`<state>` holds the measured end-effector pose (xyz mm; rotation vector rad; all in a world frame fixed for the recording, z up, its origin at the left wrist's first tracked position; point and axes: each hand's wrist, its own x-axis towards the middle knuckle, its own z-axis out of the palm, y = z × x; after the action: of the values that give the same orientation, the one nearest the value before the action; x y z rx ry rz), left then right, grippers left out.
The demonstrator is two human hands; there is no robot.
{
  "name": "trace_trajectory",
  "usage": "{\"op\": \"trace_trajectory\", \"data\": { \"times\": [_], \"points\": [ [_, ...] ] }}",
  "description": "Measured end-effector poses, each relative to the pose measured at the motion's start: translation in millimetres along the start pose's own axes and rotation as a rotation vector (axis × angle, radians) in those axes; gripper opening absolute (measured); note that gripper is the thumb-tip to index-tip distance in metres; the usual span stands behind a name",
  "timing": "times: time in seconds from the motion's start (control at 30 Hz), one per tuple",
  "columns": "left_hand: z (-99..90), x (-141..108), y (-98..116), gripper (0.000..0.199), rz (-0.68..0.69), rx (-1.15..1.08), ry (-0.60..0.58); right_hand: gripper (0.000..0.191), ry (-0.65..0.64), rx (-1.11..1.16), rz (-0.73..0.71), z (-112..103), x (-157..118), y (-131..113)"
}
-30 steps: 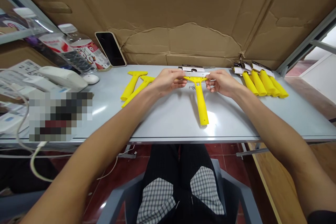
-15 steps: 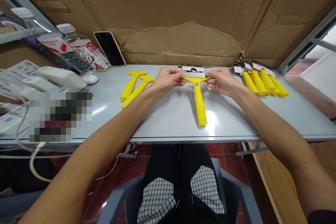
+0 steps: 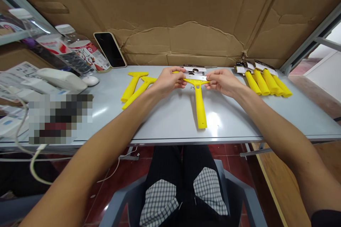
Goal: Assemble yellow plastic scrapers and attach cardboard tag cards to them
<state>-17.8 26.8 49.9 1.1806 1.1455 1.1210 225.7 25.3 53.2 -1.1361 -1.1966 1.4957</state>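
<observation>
A yellow T-shaped handle (image 3: 200,108) points toward me at the middle of the table, a metal strip (image 3: 195,77) lying along its crossbar. My left hand (image 3: 172,81) pinches the left end of the crossbar and strip. At the right end, my right hand (image 3: 221,82) grips them between closed fingers. Small screws (image 3: 192,87) lie just behind the handle's neck. Beyond the strip are dark and white cards (image 3: 195,68). Two more yellow handles (image 3: 131,88) rest left of my left hand.
Several yellow handles with cards (image 3: 271,81) lie at the right. A phone (image 3: 110,49) leans on the cardboard (image 3: 149,14) at the back. Bottles (image 3: 89,55), a white mouse (image 3: 91,80), boxes and a cable crowd the left. The table's front edge (image 3: 197,141) is near my lap.
The handle and strip have shifted slightly left and tilted a little. Both hands have moved slightly with them, and my left fingers sit closer over the strip's end.
</observation>
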Motion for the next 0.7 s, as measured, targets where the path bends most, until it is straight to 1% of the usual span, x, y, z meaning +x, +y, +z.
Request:
{"op": "trace_trajectory", "data": {
  "times": [0.07, 0.13, 0.2, 0.27, 0.3, 0.37, 0.43, 0.53, 0.63, 0.7],
  "points": [
    [-4.6, 1, 3, 0.033, 0.013, 0.015, -0.044, 0.016, -0.01, 0.003, -0.009, 0, 0, 0],
    [-12.0, 3, 8, 0.031, 0.022, 0.028, -0.06, 0.018, -0.012, 0.008, -0.021, -1, 0, -1],
    [-22.8, 7, 12, 0.026, 0.044, 0.055, -0.026, 0.019, 0.004, 0.008, -0.03, -2, 0, -2],
    [-36.1, 14, 15, 0.023, 0.094, 0.136, 0.053, 0.02, 0.026, 0.003, -0.033, -4, 1, -3],
    [-42.8, 18, 15, 0.021, 0.128, 0.221, 0.111, 0.02, 0.032, -0.001, -0.033, -5, 1, -4],
    [-54.7, 25, 12, 0.02, 0.224, 0.461, 0.229, 0.021, 0.033, -0.006, -0.038, -6, 1, -4],
    [-62.1, 32, 6, 0.022, 0.337, 0.701, 0.26, 0.02, 0.028, -0.005, -0.044, -7, 1, -4],
    [-64.9, 40, -9, 0.016, 0.362, 0.9, 0.184, 0.02, 0.028, 0.0, -0.047, -7, 2, -4],
    [-65.6, 46, -21, 0.012, 0.349, 0.991, 0.104, 0.019, 0.032, 0.0, -0.044, -7, 2, -4],
    [-68.9, 50, -26, 0.016, 0.36, 1.038, 0.101, 0.018, 0.03, -0.005, -0.042, -6, 1, -4]
  ]
}}
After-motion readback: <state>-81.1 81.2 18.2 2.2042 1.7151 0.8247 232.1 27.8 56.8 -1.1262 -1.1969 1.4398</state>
